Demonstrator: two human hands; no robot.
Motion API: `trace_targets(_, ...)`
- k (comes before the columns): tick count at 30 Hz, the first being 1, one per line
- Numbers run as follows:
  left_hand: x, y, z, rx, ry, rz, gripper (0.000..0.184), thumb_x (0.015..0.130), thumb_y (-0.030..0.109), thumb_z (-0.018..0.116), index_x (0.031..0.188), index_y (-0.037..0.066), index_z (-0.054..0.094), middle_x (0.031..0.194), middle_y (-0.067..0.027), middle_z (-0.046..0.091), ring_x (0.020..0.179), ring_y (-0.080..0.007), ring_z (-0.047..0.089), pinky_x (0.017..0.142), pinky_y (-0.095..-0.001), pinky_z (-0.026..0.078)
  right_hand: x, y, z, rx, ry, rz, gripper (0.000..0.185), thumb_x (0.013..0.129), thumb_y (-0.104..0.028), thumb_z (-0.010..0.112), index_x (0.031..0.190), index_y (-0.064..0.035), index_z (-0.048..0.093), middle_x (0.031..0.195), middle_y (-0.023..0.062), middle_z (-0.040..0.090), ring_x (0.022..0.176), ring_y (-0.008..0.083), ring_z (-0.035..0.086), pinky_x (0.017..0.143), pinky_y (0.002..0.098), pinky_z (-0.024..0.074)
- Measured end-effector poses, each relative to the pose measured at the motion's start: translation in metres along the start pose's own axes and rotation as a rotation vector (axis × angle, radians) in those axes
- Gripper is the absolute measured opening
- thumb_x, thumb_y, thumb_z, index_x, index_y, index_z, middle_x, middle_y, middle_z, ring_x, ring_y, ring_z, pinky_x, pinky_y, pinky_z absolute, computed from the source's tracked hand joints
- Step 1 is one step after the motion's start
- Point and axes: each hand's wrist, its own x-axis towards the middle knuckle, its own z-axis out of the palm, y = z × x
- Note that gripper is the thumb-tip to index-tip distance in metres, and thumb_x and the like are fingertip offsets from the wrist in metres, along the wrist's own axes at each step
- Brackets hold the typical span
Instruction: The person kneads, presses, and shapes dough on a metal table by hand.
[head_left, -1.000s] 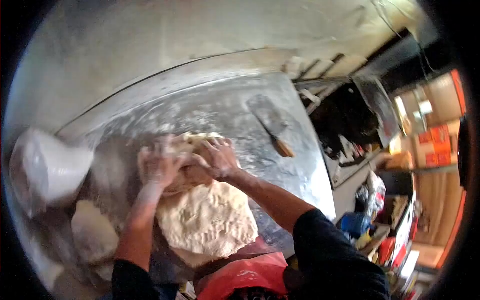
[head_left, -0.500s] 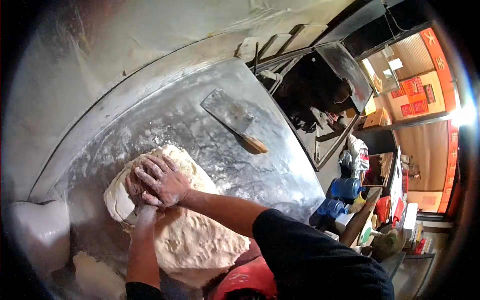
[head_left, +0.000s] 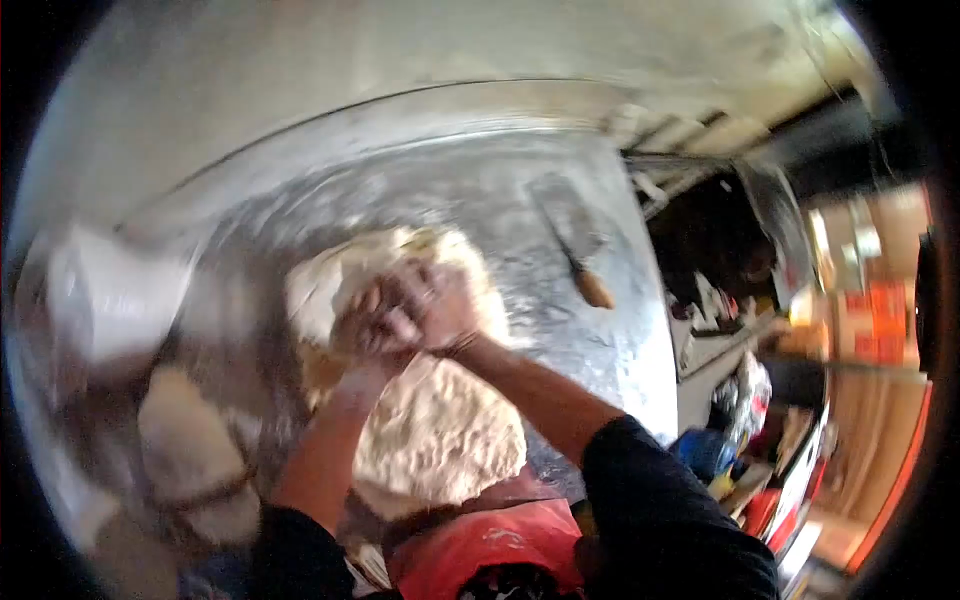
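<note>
So the dough [head_left: 440, 430] is this big pale mass on the counter [head_left: 610, 355], right in front of the person, with its bottom end close to a red apron [head_left: 490, 545]. The lower part is all lumpy and dimpled, and the upper part spreads out on both sides of the hands.

Both hands are on that upper part. The left hand [head_left: 370, 322] and right hand [head_left: 442, 305] are bunched together, overlapping, right on the dough. As for the grip, there's too much blur to say how far either one is open, and I can't tell if the fingers are actually pinching any dough or just resting on it.

Past the dough, up and to the right, there's a flat-bladed scraper [head_left: 572, 240] lying on the counter, wooden handle towards the person, touching neither hand. Over on the left is a whitish container [head_left: 120, 290], pretty smeared, and below it a separate pale lump [head_left: 190, 440], well apart from the hands. Off the right side of the counter there's a blue container [head_left: 703, 452] in some clutter.
</note>
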Motion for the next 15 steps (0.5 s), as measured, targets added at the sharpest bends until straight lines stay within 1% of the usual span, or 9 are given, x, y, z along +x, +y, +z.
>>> trace_targets(1, 0.012, 0.018, -0.039, 0.129, -0.165, -0.094, 0.075, 0.091, 0.052, 0.058, 0.155, 0.017, 0.041, 0.160, -0.0107, 0.038, 0.146, -0.0311, 0.034, 0.117, -0.0603, 0.020, 0.019, -0.030, -0.022, -0.108, -0.079, 0.068, 0.075, 0.093, -0.057, 0.058, 0.156, -0.0206, 0.040, 0.144, 0.0217, 0.049, 0.132, 0.0443, 0.047, 0.109, 0.0653, 0.0327)
trace_targets(3, 0.022, 0.006, -0.087, 0.163, 0.052, -0.059, 0.063, 0.096, 0.048, 0.054, 0.150, 0.018, 0.045, 0.160, -0.0077, 0.038, 0.148, -0.0297, 0.030, 0.117, -0.0601, 0.019, 0.059, -0.063, -0.036, 0.000, -0.083, -0.090, 0.074, 0.092, -0.054, 0.059, 0.156, -0.0204, 0.042, 0.147, 0.0202, 0.048, 0.133, 0.0442, 0.045, 0.106, 0.0670, 0.0314)
trace_targets(5, 0.016, -0.006, -0.082, 0.475, 0.075, -0.172, 0.059, 0.097, 0.042, 0.053, 0.149, 0.016, 0.046, 0.159, -0.0092, 0.039, 0.148, -0.0302, 0.030, 0.119, -0.0568, 0.018, 0.076, -0.079, -0.007, 0.044, -0.051, -0.127, 0.071, 0.091, -0.051, 0.060, 0.154, -0.0218, 0.045, 0.150, 0.0180, 0.046, 0.136, 0.0425, 0.042, 0.110, 0.0656, 0.0287)
trace_targets(7, -0.022, -0.032, -0.036, -0.215, 0.111, -0.377, 0.062, 0.105, 0.040, 0.041, 0.158, 0.009, 0.031, 0.162, -0.0113, 0.034, 0.151, -0.0302, 0.027, 0.124, -0.0481, 0.015, 0.053, -0.070, 0.051, -0.116, -0.217, -0.160, 0.068, 0.091, -0.052, 0.061, 0.155, -0.0348, 0.043, 0.162, 0.0123, 0.036, 0.151, 0.0405, 0.025, 0.122, 0.0629, 0.0159)
trace_targets(9, -0.032, -0.051, -0.022, 0.168, 0.063, -0.292, 0.064, 0.104, 0.041, 0.044, 0.156, 0.006, 0.033, 0.162, -0.0114, 0.034, 0.150, -0.0275, 0.029, 0.125, -0.0443, 0.015, 0.056, -0.052, 0.067, -0.069, -0.195, -0.260, 0.069, 0.092, -0.053, 0.061, 0.156, -0.0385, 0.041, 0.164, 0.0080, 0.035, 0.154, 0.0408, 0.020, 0.123, 0.0627, 0.0121)
trace_targets(10, -0.043, -0.061, -0.010, -0.170, 0.047, -0.427, 0.067, 0.101, 0.043, 0.046, 0.157, 0.007, 0.032, 0.163, -0.0126, 0.032, 0.151, -0.0282, 0.028, 0.125, -0.0468, 0.015, 0.057, -0.051, 0.071, -0.084, -0.274, -0.225, 0.070, 0.091, -0.051, 0.062, 0.156, -0.0383, 0.041, 0.162, 0.0056, 0.040, 0.153, 0.0405, 0.023, 0.123, 0.0628, 0.0119)
trace_targets(11, -0.054, -0.054, -0.007, -0.184, 0.028, -0.423, 0.067, 0.101, 0.043, 0.046, 0.157, 0.007, 0.032, 0.163, -0.0126, 0.032, 0.151, -0.0282, 0.028, 0.125, -0.0468, 0.015, 0.058, -0.049, 0.076, -0.056, -0.207, -0.230, 0.070, 0.090, -0.049, 0.063, 0.155, -0.0382, 0.042, 0.161, 0.0052, 0.042, 0.153, 0.0402, 0.024, 0.123, 0.0631, 0.0110)
trace_targets(13, -0.015, -0.054, -0.039, 0.298, 0.176, -0.183, 0.072, 0.099, 0.042, 0.047, 0.159, 0.006, 0.027, 0.165, -0.0135, 0.027, 0.152, -0.0336, 0.023, 0.126, -0.0501, 0.013, 0.064, -0.050, 0.077, -0.056, -0.161, -0.243, 0.068, 0.090, -0.047, 0.062, 0.155, -0.0376, 0.043, 0.161, 0.0056, 0.041, 0.152, 0.0407, 0.024, 0.123, 0.0628, 0.0111)
trace_targets(15, -0.001, -0.024, -0.085, 0.199, -0.384, -0.442, 0.073, 0.100, 0.046, 0.046, 0.161, 0.010, 0.026, 0.168, -0.0156, 0.020, 0.155, -0.0374, 0.015, 0.128, -0.0491, 0.010, 0.062, -0.057, 0.067, -0.137, -0.213, -0.222, 0.066, 0.093, -0.043, 0.060, 0.156, -0.0375, 0.041, 0.160, 0.0089, 0.040, 0.152, 0.0412, 0.024, 0.123, 0.0613, 0.0169)
